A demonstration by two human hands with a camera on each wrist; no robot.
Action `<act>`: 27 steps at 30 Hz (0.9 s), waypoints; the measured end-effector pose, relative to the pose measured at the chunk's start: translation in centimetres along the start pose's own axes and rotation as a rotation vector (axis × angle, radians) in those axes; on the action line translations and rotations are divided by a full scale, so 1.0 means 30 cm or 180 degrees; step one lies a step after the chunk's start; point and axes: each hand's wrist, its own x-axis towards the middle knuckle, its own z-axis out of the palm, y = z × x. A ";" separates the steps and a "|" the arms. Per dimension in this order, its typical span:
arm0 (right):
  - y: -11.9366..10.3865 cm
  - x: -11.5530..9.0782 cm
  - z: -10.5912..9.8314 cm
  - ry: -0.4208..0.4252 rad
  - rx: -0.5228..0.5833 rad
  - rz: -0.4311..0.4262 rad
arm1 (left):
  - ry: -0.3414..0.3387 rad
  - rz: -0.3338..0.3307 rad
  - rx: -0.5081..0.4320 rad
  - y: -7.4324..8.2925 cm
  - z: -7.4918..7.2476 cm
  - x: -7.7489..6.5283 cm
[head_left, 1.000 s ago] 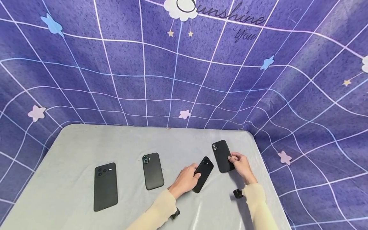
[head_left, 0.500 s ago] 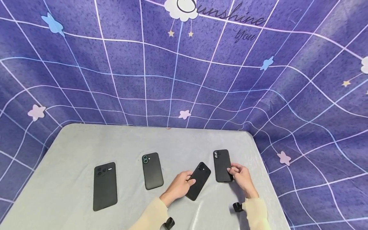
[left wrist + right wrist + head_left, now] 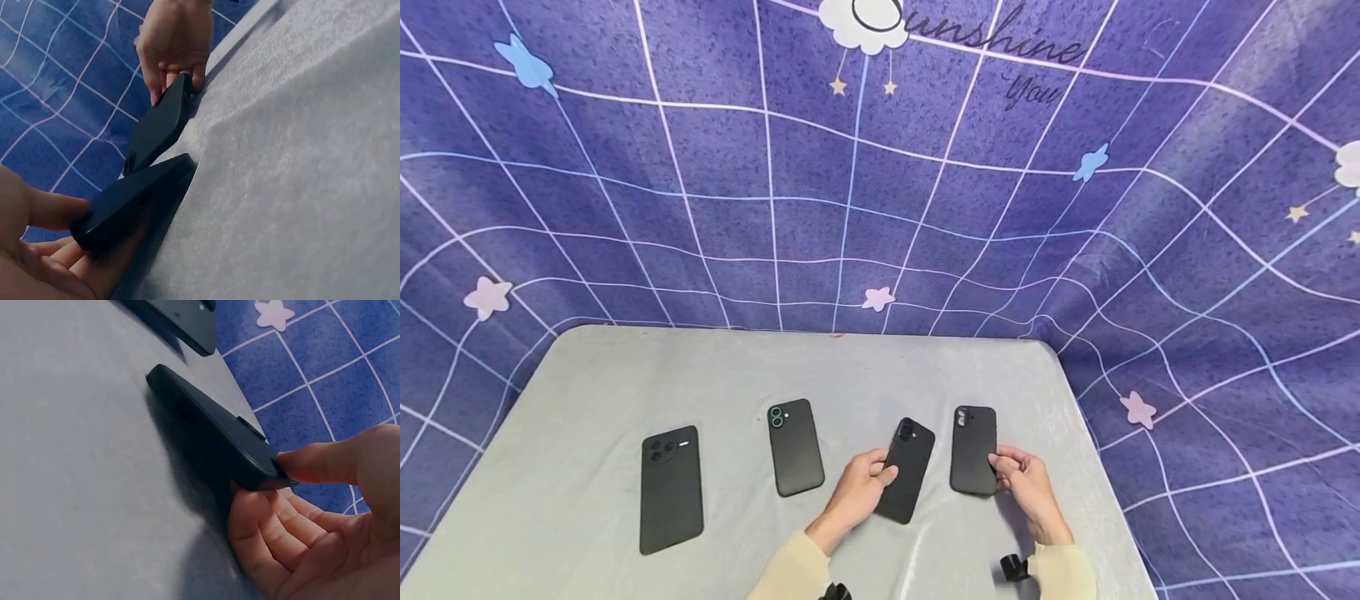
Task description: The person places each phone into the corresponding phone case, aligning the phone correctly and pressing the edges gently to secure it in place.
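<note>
My left hand (image 3: pixel 856 492) pinches a black smartphone (image 3: pixel 910 471) along its left edge, thumb on the back and fingers underneath. Its dark camera block faces up at the far end, and it leans slightly to the right. To the right of it, a black phone case (image 3: pixel 973 450) is held by its right edge between the thumb and fingers of my right hand (image 3: pixel 1027 483). Pale grey shows through the case's camera cut-out. In the right wrist view, the case (image 3: pixel 212 431) is tilted, with a shadow on the cloth below. The phone (image 3: pixel 134 200) is also tilted in the left wrist view.
On the grey cloth-covered table (image 3: pixel 730 367) lie two more black phones, back up: one with green-ringed lenses (image 3: pixel 797 454) left of my left hand, and a larger one (image 3: pixel 672 492) at far left. A purple gridded curtain (image 3: pixel 820 225) stands behind and to the right.
Both hands have drawn nearer to the person, bringing the phone and the case along. The phone has also shifted left, and the case has turned straighter. The two other phones stay put.
</note>
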 end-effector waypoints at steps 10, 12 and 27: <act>0.014 -0.039 0.035 0.0004 0.0164 -0.0020 | 0.0461 -0.0091 0.0251 -0.002 0.004 0.004; 0.014 -0.046 0.042 0.0010 0.0147 -0.0003 | 0.0562 -0.0083 0.0376 -0.002 0.004 0.005; 0.016 -0.055 0.044 0.0008 0.0024 0.0102 | 0.0623 -0.0186 0.0536 0.014 -0.011 0.015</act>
